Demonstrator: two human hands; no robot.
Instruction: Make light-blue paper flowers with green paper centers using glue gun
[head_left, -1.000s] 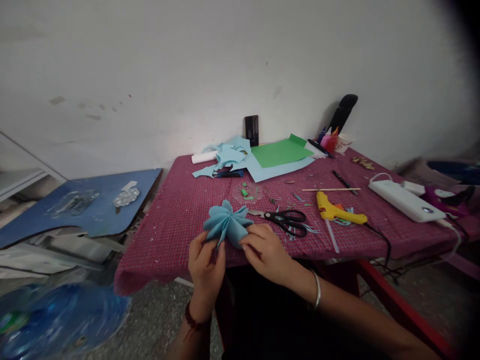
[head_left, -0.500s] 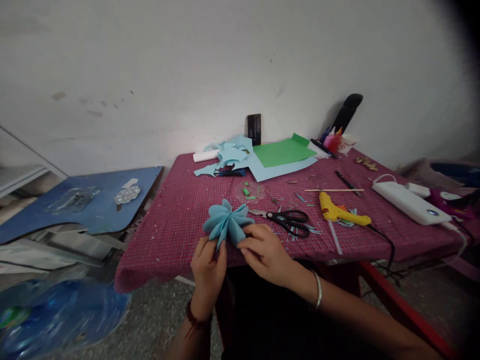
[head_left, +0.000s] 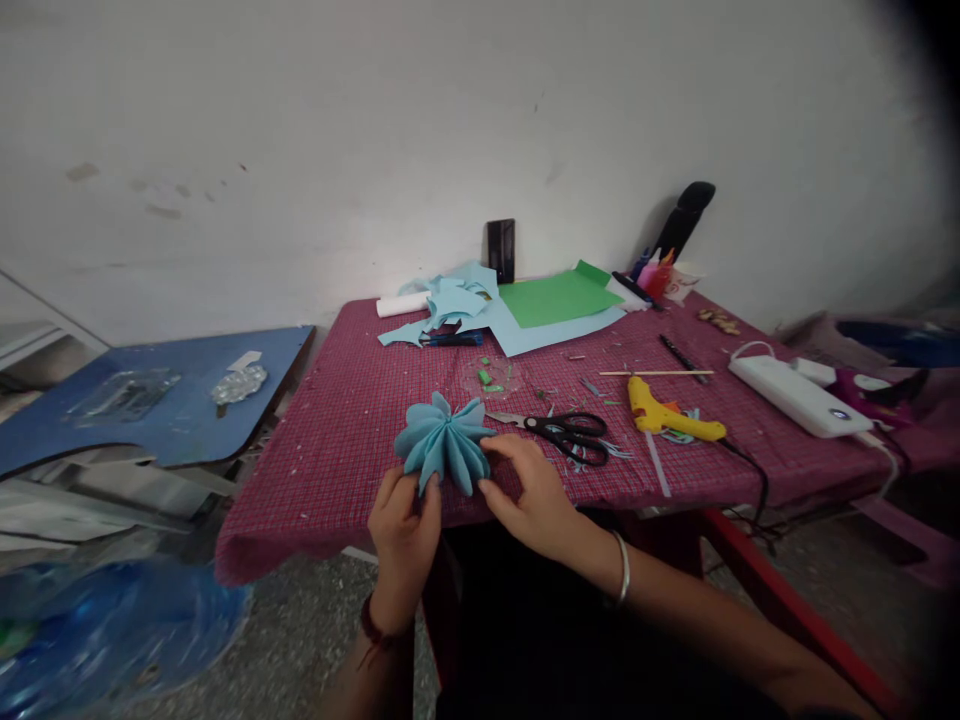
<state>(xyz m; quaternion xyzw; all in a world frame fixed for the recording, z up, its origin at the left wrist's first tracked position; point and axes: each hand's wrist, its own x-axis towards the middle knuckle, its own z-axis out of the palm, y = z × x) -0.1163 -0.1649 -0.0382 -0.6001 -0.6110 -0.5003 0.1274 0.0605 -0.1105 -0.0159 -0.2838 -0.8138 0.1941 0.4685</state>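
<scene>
A blue paper flower with several folded petals is held up over the table's front edge. My left hand pinches its lower left petals between thumb and fingers. On the flower's right side, my right hand has thumb and fingertips at a petal's edge. Black-handled scissors lie just beyond my right hand, their blades pointing toward the flower. Thin blue paper strips are scattered around the scissor handles. Behind the flower rests a clear round piece with small green bits on it.
A yellow glue gun with a cord lies at the right, near a thin wooden stick and a white power bank. Green paper, blue paper scraps and an upright phone are at the back. A blue board stands left.
The whole view has shifted slightly, so things appear farther left. The flower has turned a little in my hands, and my right fingers have opened somewhat along its right petal.
</scene>
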